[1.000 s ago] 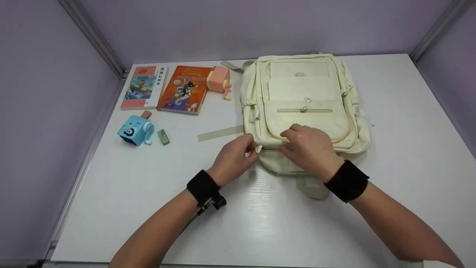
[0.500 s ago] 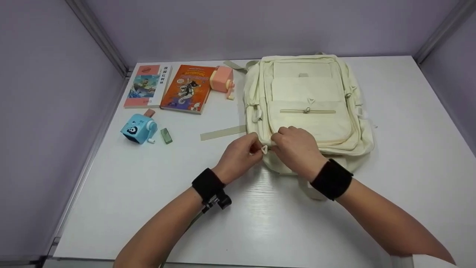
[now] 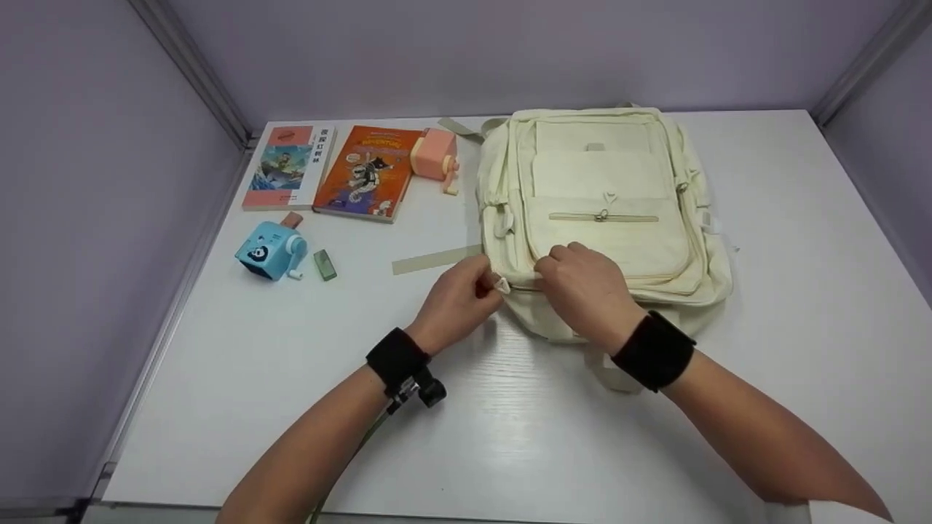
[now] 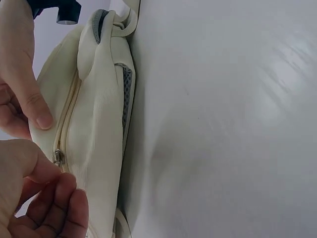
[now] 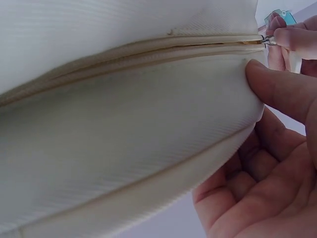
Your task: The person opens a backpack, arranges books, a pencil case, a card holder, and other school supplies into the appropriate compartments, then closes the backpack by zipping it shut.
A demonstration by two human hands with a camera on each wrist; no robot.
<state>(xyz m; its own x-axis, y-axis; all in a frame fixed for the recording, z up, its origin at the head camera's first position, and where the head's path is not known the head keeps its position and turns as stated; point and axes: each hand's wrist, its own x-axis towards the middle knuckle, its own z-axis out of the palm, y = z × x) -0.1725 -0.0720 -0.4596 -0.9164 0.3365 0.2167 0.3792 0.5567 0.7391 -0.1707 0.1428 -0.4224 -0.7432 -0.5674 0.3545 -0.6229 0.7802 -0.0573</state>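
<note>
A cream backpack (image 3: 604,171) lies on the white table with its zippered front up. At its near left corner my left hand (image 3: 455,302) pinches a small white zipper pull (image 3: 502,284). The metal zipper slider (image 4: 59,157) shows just beyond the left fingertips in the left wrist view. My right hand (image 3: 586,291) grips the bag's near edge beside the zipper, thumb on one side and fingers curled beneath, as the right wrist view shows. From the slider, the zipper track (image 5: 129,48) runs across that view with a narrow dark gap near the slider.
Two books, one pink and white (image 3: 280,171) and one orange (image 3: 368,175), lie at the back left. Near them stand a pink pencil sharpener (image 3: 435,154) and a blue one (image 3: 271,251), with a green eraser (image 3: 325,265). A loose strap (image 3: 429,260) extends from the bag.
My right hand has moved left along the bag's near edge, closer to the left hand. Over the last half second my left hand has drawn slightly left with the zipper pull.
</note>
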